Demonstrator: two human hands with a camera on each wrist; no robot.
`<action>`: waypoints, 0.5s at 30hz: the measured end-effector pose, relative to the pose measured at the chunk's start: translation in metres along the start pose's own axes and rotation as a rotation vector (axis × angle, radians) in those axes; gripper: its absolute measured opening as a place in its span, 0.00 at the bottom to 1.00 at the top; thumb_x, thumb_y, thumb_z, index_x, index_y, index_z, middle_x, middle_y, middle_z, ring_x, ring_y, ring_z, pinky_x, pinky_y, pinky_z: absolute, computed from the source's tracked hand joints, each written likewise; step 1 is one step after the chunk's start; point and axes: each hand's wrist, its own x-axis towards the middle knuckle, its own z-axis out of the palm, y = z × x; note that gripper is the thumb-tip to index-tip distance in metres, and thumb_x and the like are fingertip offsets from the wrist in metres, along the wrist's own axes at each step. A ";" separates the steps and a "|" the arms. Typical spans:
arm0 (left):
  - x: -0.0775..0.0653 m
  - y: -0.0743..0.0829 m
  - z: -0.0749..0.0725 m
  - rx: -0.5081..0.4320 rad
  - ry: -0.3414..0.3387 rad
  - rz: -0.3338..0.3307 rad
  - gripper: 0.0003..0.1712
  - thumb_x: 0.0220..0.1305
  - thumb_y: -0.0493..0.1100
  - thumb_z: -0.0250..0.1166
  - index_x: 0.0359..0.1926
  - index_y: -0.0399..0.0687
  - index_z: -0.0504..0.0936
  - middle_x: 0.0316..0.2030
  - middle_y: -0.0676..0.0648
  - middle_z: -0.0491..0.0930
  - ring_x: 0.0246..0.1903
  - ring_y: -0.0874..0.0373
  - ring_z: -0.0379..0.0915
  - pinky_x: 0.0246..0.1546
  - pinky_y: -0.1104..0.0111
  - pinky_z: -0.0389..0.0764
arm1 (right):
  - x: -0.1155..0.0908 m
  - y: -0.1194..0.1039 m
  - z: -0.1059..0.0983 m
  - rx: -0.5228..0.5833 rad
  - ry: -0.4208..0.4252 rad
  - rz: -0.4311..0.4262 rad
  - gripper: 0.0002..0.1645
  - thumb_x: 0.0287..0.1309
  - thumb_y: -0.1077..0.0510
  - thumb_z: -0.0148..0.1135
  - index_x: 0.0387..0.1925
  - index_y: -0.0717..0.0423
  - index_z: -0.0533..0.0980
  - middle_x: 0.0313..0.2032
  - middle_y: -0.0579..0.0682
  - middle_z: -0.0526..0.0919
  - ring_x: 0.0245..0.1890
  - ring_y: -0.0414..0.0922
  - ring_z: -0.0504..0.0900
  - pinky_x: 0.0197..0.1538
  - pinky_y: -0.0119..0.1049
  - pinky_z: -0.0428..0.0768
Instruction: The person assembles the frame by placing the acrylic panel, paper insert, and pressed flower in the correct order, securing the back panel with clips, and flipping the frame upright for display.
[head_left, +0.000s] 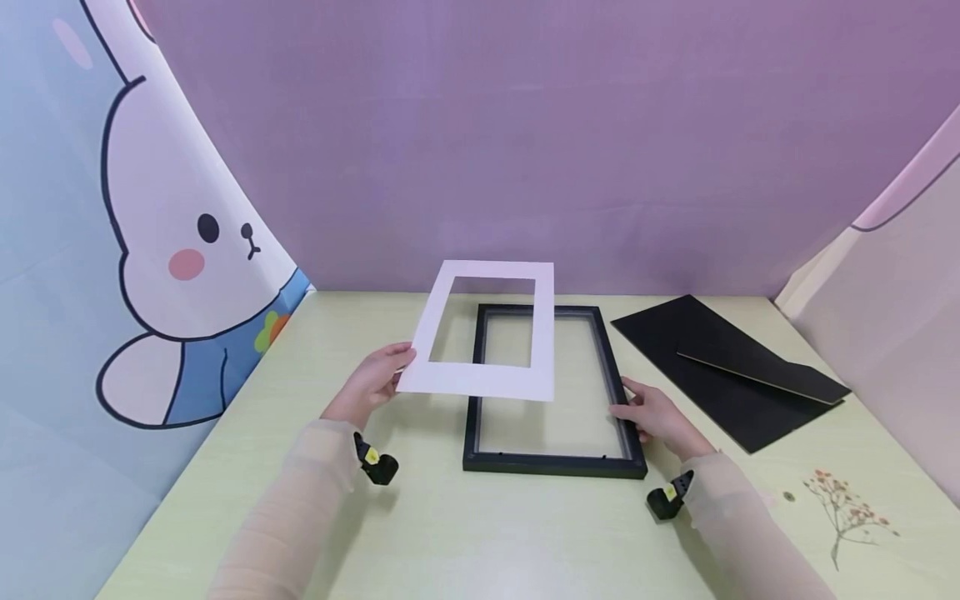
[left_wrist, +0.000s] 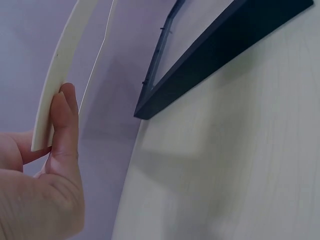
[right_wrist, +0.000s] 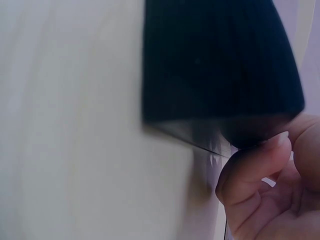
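Above a black frame (head_left: 555,464), white mat (head_left: 480,382) in hand

Pinched at its near left corner between thumb and fingers of the left hand (head_left: 372,379), and raised over the frame's left part. Beneath the frame, a pale tabletop (head_left: 420,533); to its right, black boards (head_left: 712,392); behind it, purple cloth (head_left: 555,150). Reaching in from the frame's near side with both sleeved forearms (head_left: 281,508); curling the fingers of the right hand (head_left: 660,417) around its right rail.

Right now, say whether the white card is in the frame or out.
Out: the left hand holds the white card raised, only partly over the black frame.
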 end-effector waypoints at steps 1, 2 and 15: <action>0.000 -0.001 0.002 -0.005 -0.004 -0.003 0.25 0.69 0.37 0.50 0.64 0.35 0.60 0.41 0.45 0.73 0.29 0.61 0.75 0.32 0.71 0.78 | 0.000 0.000 0.000 0.000 0.000 0.000 0.43 0.60 0.57 0.58 0.69 0.62 0.48 0.32 0.54 0.65 0.15 0.40 0.62 0.18 0.30 0.67; 0.001 -0.002 0.004 -0.009 -0.009 -0.005 0.25 0.69 0.37 0.51 0.64 0.35 0.60 0.41 0.45 0.73 0.29 0.60 0.75 0.32 0.71 0.78 | 0.000 0.000 0.000 -0.003 0.000 -0.003 0.43 0.61 0.57 0.58 0.69 0.63 0.47 0.33 0.54 0.65 0.15 0.40 0.62 0.18 0.30 0.67; 0.010 -0.014 0.028 0.011 -0.025 -0.012 0.24 0.68 0.37 0.51 0.63 0.35 0.62 0.43 0.42 0.73 0.30 0.59 0.73 0.30 0.72 0.77 | 0.000 0.000 0.000 0.007 0.009 -0.010 0.42 0.60 0.58 0.58 0.69 0.63 0.48 0.33 0.54 0.65 0.16 0.40 0.62 0.18 0.30 0.67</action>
